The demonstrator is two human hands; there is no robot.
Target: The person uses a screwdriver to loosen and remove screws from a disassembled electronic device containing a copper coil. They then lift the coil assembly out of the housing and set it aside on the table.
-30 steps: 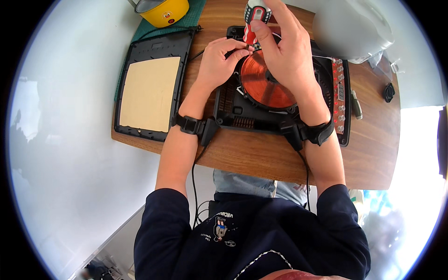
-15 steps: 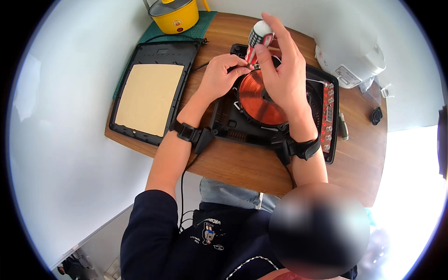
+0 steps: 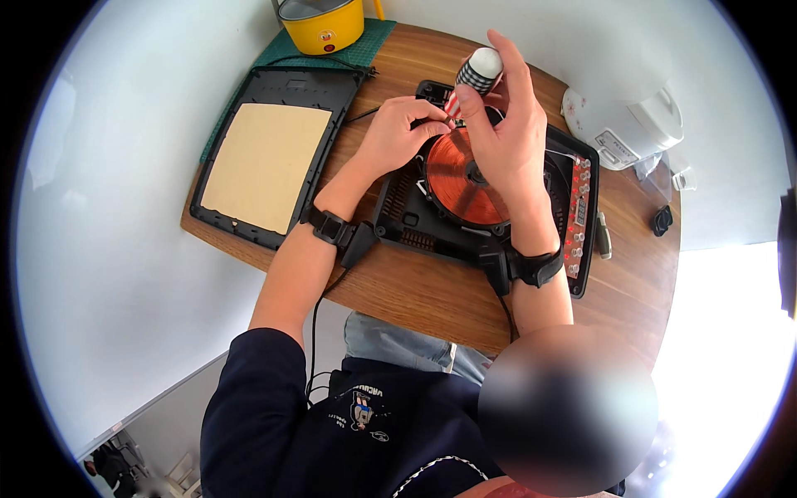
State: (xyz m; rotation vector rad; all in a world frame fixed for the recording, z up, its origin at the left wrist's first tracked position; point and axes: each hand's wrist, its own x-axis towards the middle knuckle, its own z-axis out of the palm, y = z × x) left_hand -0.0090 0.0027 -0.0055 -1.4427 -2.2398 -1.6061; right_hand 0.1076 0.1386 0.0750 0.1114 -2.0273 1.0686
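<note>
My right hand (image 3: 513,141) grips a screwdriver (image 3: 476,71) with a thick red, white and black checkered handle and a white end. It is tilted, its lower end pointing down at the far edge of an opened induction cooker (image 3: 440,236). My left hand (image 3: 400,133) is closed, its thumb and forefinger pinched around the screwdriver's lower end beside the copper coil (image 3: 452,170). The tip and whatever it touches are hidden by the fingers. Part of the coil lies under my right hand.
Left of the cooker lies a black cover panel (image 3: 214,217) with a beige sheet (image 3: 267,166). A yellow pot (image 3: 325,29) stands on a green mat (image 3: 378,40) behind. At the right are a white appliance (image 3: 627,124), a black plug-like piece (image 3: 661,221) and a small grey-green tool (image 3: 603,236).
The view has shifted slightly. The screwdriver's handle appears turned, showing more of the black check, and leans a little more to the right. Both hands keep their hold.
</note>
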